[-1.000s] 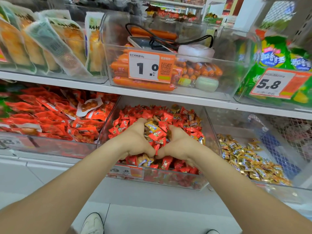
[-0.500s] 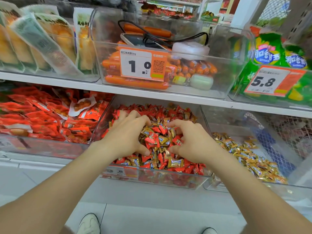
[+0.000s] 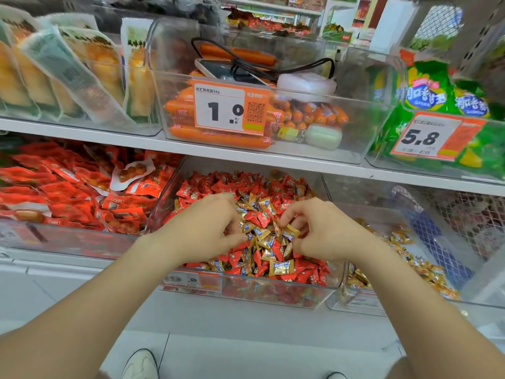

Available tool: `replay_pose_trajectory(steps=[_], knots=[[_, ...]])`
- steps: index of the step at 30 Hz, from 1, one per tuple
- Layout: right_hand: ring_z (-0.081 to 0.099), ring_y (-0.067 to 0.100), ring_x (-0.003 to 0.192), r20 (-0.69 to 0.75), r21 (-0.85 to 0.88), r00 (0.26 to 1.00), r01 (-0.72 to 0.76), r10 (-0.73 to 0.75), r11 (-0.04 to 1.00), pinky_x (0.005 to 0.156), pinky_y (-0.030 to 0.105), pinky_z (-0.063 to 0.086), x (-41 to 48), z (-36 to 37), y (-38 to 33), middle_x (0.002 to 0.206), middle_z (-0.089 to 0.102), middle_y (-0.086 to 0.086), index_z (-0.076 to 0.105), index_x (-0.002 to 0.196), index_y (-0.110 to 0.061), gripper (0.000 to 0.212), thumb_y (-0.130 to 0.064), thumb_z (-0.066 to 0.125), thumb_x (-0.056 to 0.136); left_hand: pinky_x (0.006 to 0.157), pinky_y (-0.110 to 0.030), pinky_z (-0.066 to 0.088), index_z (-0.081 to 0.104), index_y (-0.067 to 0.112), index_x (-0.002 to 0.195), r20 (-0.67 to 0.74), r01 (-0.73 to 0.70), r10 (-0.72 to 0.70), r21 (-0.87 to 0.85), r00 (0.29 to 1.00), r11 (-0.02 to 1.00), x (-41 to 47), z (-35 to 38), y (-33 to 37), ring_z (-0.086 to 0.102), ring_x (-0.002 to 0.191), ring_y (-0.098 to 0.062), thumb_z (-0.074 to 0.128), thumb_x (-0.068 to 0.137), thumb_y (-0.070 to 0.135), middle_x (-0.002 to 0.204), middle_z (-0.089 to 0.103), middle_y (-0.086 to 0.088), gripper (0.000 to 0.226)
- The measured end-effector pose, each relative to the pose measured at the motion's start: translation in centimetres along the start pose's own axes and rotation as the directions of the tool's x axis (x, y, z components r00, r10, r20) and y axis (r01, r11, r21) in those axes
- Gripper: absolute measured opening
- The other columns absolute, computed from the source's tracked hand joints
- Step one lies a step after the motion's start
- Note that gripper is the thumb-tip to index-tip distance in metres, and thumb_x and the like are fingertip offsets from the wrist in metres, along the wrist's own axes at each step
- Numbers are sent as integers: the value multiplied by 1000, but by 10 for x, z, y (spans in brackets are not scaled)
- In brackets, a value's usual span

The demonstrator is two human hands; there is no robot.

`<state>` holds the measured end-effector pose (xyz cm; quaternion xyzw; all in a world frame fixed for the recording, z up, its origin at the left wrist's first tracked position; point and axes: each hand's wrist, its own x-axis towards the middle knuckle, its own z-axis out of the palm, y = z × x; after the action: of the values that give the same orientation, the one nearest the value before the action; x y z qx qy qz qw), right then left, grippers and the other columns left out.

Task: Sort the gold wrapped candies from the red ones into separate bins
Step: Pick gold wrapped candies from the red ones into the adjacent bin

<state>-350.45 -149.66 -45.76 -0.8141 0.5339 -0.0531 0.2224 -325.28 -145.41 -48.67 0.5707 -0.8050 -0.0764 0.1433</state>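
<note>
Fingers (image 3: 293, 216) of the right hand (image 3: 328, 231) are curled in and pinch a gold candy (image 3: 291, 232) by its wrapper, just above the heap. The left hand (image 3: 202, 228) has its fingers bent down into the same heap close beside it. Their tips are buried among wrappers, so I cannot tell whether they grip anything.

Both hands work in the middle bin (image 3: 273, 292), where red candies (image 3: 191, 192) and gold ones lie mixed, the gold mostly between the two hands. The sorted gold candies (image 3: 426, 272) lie in the right-hand bin (image 3: 352, 302), just beside the middle one.

The likeliest slip is a red candy riding along. The wrappers have twisted ends that lie tangled together, and a pinch taken in so tight a cluster may catch a neighbour and carry it across. The glossy wrappers look slippery, so a hold on one corner could let go over the wall between the bins.

The heap also stands high against the low front wall. Raking with the left hand could push pieces over it and down to the floor (image 3: 246, 351).
</note>
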Motion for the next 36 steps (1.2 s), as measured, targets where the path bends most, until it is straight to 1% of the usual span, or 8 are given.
replay_pose_trajectory(steps=[3, 7, 14, 18, 22, 26, 32, 36], knots=[[62, 14, 94, -67, -44, 998, -13, 10, 999, 82, 34, 57, 0, 12, -7, 92, 68, -8, 65, 104, -35, 38, -47, 83, 72, 89, -31, 48, 62, 30, 91, -62, 30, -28, 34, 998, 999, 3, 2, -2, 50, 96, -7, 76, 87, 54, 100, 52, 14, 28], [58, 19, 92, -146, -200, 989, -1, -29, 980, 75, 39, 55, 4, 28, -23, 92, 60, -6, 58, 106, -27, 65, -75, 79, 68, 99, -36, 49, 56, 27, 128, 49, 82, -82, 9, 995, 997, 9, 10, -1, 52, 114, -13, 82, 72, 69, 122, 55, 11, 75], [59, 21, 103, -127, -86, 991, 17, -28, 996, 86, 38, 54, 17, 29, -23, 96, 66, -2, 69, 117, -20, 54, -51, 89, 78, 87, -37, 55, 60, 31, 113, 91, 135, -121, -170, 988, 976, 14, 12, -6, 59, 95, -8, 93, 73, 46, 104, 63, 13, 54], [57, 4, 67, -150, 43, 988, 43, -37, 998, 66, 22, 44, 14, 15, -8, 72, 60, -10, 74, 103, -30, 20, -38, 84, 87, 84, -28, 55, 62, 34, 121, 37, 139, -133, -268, 990, 953, 13, 13, -11, 61, 95, -5, 90, 77, 46, 108, 63, 13, 53], [70, 10, 89, -170, 125, 985, 46, -24, 991, 74, 28, 54, 10, 4, -3, 116, 67, -5, 66, 120, -38, 26, -37, 75, 96, 95, -35, 51, 54, 28, 142, 3, 121, -123, -180, 992, 976, 19, 22, -8, 56, 113, -16, 84, 85, 43, 130, 57, 4, 66], [35, 7, 37, -80, 300, 997, 4, 21, 954, 40, 19, 32, 8, 1, 5, 53, 49, -14, 55, 129, -31, 20, -24, 54, 110, 114, -34, 40, 40, 26, 155, 47, 67, -59, -186, 997, 980, 22, 28, 0, 46, 134, -15, 84, 87, 37, 146, 41, 5, 82], [79, 32, 97, 112, 770, 987, -162, 119, 618, 83, 36, 64, 6, 4, -7, 127, 55, 17, 58, 132, -10, 24, -9, 45, 112, 98, -33, 43, 54, 27, 132, 68, 62, -51, -174, 996, 983, 28, 31, -4, 51, 117, -18, 84, 86, 39, 120, 49, 7, 56], [78, 32, 88, 158, 914, 970, -214, 182, 346, 66, 31, 58, 11, 5, -10, 122, 57, 23, 64, 125, 0, 25, 3, 47, 107, 105, -34, 43, 39, 29, 155, 159, 53, -31, -137, 987, 989, 29, 32, -4, 49, 120, -18, 75, 93, 43, 132, 41, 3, 73]])
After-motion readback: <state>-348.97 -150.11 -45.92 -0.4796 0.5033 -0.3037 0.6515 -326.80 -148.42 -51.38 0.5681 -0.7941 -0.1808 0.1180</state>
